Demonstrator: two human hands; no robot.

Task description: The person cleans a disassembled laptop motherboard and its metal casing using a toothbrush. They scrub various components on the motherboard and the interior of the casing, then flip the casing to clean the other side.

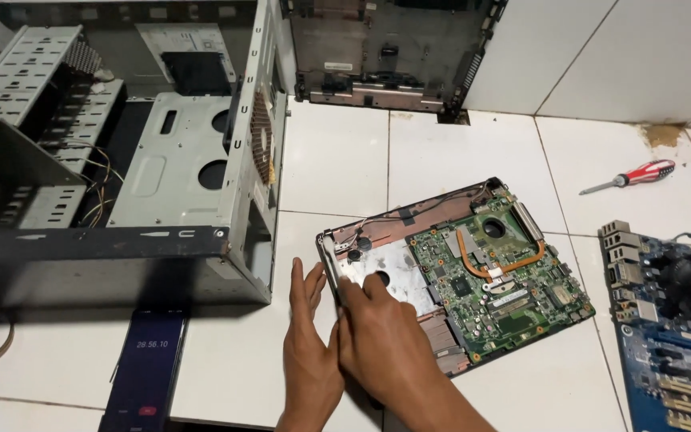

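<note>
An opened laptop base [393, 232] lies on the white tiled floor, its green motherboard [505, 280] with a copper heat pipe exposed. My left hand [309, 352] rests flat against the base's near-left edge, fingers straight and together. My right hand [381, 340] lies on top of the same corner, fingers pressing the silver metal plate. Neither hand holds a tool.
An empty grey desktop computer case [121, 160] lies open at the left. A phone with a lit screen [147, 368] leans below it. A red-handled screwdriver [633, 176] lies at the right, a blue motherboard [673, 320] at the right edge, another laptop shell [385, 56] against the wall.
</note>
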